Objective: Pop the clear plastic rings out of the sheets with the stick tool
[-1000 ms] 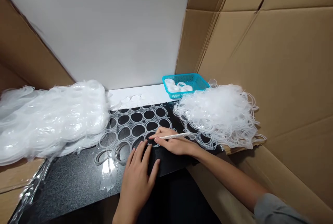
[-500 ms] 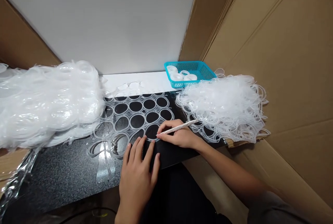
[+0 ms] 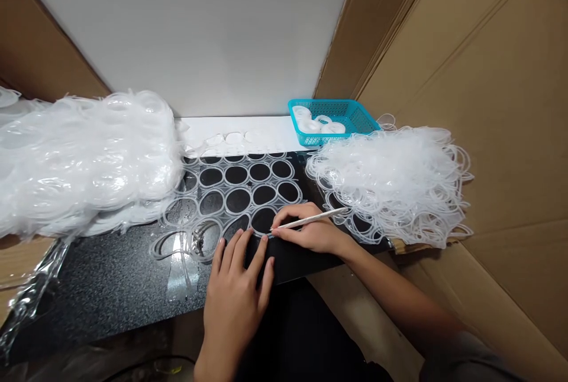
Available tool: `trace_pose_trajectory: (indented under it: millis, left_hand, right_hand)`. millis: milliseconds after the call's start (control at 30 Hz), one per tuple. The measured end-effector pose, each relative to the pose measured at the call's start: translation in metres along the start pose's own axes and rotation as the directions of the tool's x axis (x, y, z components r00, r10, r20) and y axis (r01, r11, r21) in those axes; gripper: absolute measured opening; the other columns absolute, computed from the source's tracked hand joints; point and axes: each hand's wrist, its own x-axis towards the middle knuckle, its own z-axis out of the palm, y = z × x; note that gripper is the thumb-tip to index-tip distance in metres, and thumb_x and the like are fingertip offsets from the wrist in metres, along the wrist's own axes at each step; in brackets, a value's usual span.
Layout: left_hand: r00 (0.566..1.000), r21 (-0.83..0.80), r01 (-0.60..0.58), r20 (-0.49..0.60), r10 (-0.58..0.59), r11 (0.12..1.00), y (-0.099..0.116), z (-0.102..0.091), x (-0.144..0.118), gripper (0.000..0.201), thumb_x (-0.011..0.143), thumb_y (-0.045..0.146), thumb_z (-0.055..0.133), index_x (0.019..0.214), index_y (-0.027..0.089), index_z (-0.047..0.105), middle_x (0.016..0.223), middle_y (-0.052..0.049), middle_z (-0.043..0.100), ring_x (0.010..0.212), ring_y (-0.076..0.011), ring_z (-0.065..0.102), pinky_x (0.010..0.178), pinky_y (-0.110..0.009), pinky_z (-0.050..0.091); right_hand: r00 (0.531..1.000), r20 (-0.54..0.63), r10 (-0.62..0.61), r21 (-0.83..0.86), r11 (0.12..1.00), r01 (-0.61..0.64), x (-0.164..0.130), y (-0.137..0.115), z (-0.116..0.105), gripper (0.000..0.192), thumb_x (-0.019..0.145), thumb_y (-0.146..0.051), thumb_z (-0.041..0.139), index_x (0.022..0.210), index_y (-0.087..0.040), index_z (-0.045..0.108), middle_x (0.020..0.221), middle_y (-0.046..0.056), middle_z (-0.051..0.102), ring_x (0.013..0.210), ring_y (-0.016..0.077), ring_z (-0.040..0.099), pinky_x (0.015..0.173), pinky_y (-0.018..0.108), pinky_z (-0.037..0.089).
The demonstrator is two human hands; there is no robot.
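A clear plastic sheet of joined rings (image 3: 239, 190) lies flat on a dark speckled tabletop (image 3: 110, 278). My left hand (image 3: 237, 293) rests flat, fingers spread, pressing the sheet's near edge. My right hand (image 3: 310, 231) grips a thin white stick (image 3: 308, 220) like a pen, its tip touching the rim of the nearest ring (image 3: 262, 219).
A big pile of clear plastic sheets (image 3: 84, 157) fills the left. A heap of loose plastic rings (image 3: 390, 178) lies at the right. A teal basket (image 3: 332, 119) with white discs stands behind it. Cardboard walls (image 3: 465, 74) close in the right side and left corner.
The view has tilted down and shifted slightly. My right hand has drawn a little nearer along the ring with the stick; my left hand stays pressed on the sheet.
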Motion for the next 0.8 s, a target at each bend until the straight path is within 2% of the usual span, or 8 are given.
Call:
trace_pose_trajectory:
  millis: [300,400,467,533,633,733,800]
  left_hand:
    - [1.000,0.015,-0.023,0.004,0.023,1.000,0.000,0.000,0.000,0.041,0.100,0.027,0.059,0.140,0.020,0.066,0.140,-0.017,0.064,0.135,-0.0359,0.057,0.117,-0.060,0.043]
    - [1.000,0.020,-0.014,0.013,0.013,1.000,0.002,-0.001,0.002,0.040,0.099,0.026,0.060,0.138,0.020,0.067,0.139,-0.018,0.063,0.134,-0.0357,0.057,0.118,-0.059,0.042]
    - [1.000,0.033,0.009,0.021,-0.010,0.999,0.003,-0.002,0.004,0.039,0.099,0.027,0.059,0.136,0.020,0.069,0.139,-0.018,0.063,0.132,-0.0360,0.057,0.117,-0.060,0.042]
    - [0.999,0.052,0.042,0.027,-0.044,0.998,0.005,-0.003,0.006,0.037,0.099,0.029,0.059,0.133,0.021,0.070,0.138,-0.018,0.062,0.131,-0.0366,0.057,0.116,-0.061,0.043]
    - [0.996,0.068,0.084,0.029,-0.087,0.994,0.007,-0.003,0.008,0.035,0.099,0.030,0.058,0.131,0.022,0.070,0.137,-0.018,0.062,0.129,-0.0363,0.057,0.115,-0.062,0.043]
    - [0.996,0.073,0.087,0.027,-0.089,0.994,0.007,-0.003,0.008,0.034,0.099,0.030,0.058,0.130,0.023,0.071,0.137,-0.018,0.062,0.128,-0.0366,0.057,0.114,-0.063,0.042]
    - [0.997,0.079,0.071,0.025,-0.074,0.994,0.007,-0.003,0.007,0.035,0.099,0.030,0.058,0.131,0.023,0.071,0.137,-0.018,0.062,0.129,-0.0373,0.057,0.114,-0.066,0.041]
  right_hand:
    - [1.000,0.009,0.005,-0.024,1.000,-0.004,0.000,0.000,-0.001,0.008,0.092,-0.030,0.076,0.091,-0.022,0.077,0.092,0.001,0.079,0.084,0.0170,0.073,0.081,0.029,0.053]
    - [0.997,0.011,-0.073,-0.058,0.996,0.074,-0.001,-0.001,0.001,0.008,0.095,-0.029,0.073,0.095,-0.023,0.077,0.096,0.001,0.079,0.088,0.0172,0.073,0.085,0.029,0.054]
    - [0.984,0.029,-0.176,-0.114,0.977,0.178,-0.003,0.001,0.003,0.011,0.100,-0.029,0.068,0.101,-0.023,0.077,0.101,0.003,0.080,0.094,0.0181,0.074,0.089,0.031,0.055]
    - [0.955,0.057,-0.291,-0.221,0.929,0.297,-0.006,0.004,0.007,0.017,0.104,-0.029,0.061,0.107,-0.023,0.077,0.105,0.005,0.080,0.096,0.0191,0.074,0.090,0.033,0.055]
    - [0.905,0.101,-0.413,-0.390,0.820,0.418,-0.011,0.009,0.013,0.022,0.106,-0.025,0.056,0.114,-0.022,0.076,0.105,0.009,0.080,0.093,0.0204,0.074,0.083,0.034,0.055]
    - [0.894,0.110,-0.433,-0.442,0.784,0.435,-0.015,0.009,0.017,0.022,0.107,-0.024,0.054,0.115,-0.020,0.075,0.103,0.010,0.080,0.093,0.0217,0.074,0.079,0.034,0.055]
    - [0.917,0.062,-0.395,-0.400,0.831,0.385,-0.017,0.007,0.018,0.020,0.106,-0.026,0.057,0.113,-0.021,0.075,0.105,0.009,0.080,0.096,0.0220,0.075,0.083,0.035,0.055]
